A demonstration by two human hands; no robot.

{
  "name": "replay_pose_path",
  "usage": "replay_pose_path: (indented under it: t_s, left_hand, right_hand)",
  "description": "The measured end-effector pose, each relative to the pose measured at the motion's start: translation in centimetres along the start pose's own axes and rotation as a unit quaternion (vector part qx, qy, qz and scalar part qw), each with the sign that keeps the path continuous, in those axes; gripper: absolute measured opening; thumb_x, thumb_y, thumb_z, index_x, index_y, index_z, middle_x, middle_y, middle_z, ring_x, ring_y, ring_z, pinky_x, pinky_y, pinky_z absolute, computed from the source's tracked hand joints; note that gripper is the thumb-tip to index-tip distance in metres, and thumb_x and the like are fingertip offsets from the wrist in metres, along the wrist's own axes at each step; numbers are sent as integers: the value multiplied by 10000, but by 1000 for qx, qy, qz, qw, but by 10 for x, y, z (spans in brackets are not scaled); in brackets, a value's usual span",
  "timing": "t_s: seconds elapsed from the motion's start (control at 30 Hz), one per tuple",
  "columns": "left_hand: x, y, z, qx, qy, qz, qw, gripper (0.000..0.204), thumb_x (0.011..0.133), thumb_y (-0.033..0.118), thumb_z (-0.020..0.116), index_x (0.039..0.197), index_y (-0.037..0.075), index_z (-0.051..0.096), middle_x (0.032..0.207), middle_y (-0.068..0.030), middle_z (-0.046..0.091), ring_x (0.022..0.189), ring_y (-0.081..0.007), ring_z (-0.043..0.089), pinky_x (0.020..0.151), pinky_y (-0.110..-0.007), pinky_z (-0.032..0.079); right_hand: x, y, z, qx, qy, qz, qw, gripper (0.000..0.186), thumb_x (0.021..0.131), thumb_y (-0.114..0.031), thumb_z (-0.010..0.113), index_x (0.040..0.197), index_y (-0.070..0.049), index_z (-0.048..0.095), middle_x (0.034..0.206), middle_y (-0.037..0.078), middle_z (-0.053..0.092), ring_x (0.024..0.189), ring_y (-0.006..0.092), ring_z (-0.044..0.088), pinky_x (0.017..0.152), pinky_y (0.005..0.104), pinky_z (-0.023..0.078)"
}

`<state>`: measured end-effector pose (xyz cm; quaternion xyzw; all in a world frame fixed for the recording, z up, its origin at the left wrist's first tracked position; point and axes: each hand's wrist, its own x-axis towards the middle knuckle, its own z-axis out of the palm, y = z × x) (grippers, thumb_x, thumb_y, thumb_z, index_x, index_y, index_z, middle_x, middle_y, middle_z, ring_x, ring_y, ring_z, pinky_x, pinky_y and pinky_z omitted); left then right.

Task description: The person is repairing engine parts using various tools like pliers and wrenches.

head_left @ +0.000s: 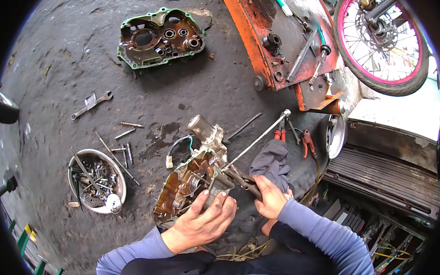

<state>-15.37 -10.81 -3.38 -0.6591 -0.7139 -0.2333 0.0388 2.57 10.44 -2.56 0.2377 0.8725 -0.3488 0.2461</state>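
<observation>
An engine crankcase half with an oily brown inside stands right before me, a silver starter motor at its far end. My left hand is curled over a grey metal part at the crankcase's right side, thumb hidden. My right hand is closed round the near end of a dark metal tool with two long arms, which reaches to the crankcase's right edge. What its far end touches is hard to make out. A long-handled socket wrench slants from there away to the right.
Left stands a bowl of bolts, a chain and a gear. A combination wrench and loose bolts lie beyond. Farther off sits another crankcase half. Grey cloth and red-handled pliers lie right, below an orange tool-strewn stand.
</observation>
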Motion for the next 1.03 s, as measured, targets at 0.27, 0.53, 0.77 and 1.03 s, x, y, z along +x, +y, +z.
replay_pose_path:
  t_s: [0.27,0.53,0.77,1.03]
  left_hand:
    - [5,3,-2,17,19,-1,1000,215,878,267,590,1034,198,722,1074,61,629,1110,-108,584,1123,-460,344]
    - [-1,-2,1,7,18,20,1000,281,869,271,561,1066,141,715,1126,4,614,1156,-155,586,1078,-479,396]
    - [-4,-7,2,-18,30,47,998,347,866,278,527,1092,87,708,1167,-72,612,1215,-226,552,1076,-506,406]
    - [-8,-13,4,-29,30,54,998,372,871,301,523,1096,69,706,1188,-82,617,1228,-234,536,1122,-519,360]
  right_hand:
    - [-26,-62,-33,2,-61,111,992,586,733,-79,580,1267,122,451,1136,352,562,1129,491,556,992,496,450]
    - [-11,-133,-72,-94,-197,285,933,496,769,-134,583,1161,146,463,1071,369,623,1030,488,637,924,503,500]
    - [4,-185,-69,-86,-188,471,858,614,850,-285,711,1222,153,494,962,305,688,1018,401,690,852,432,537]
    - [20,-204,-65,-116,-196,467,854,482,803,-146,580,1189,132,505,1031,347,680,1035,426,690,923,458,531]
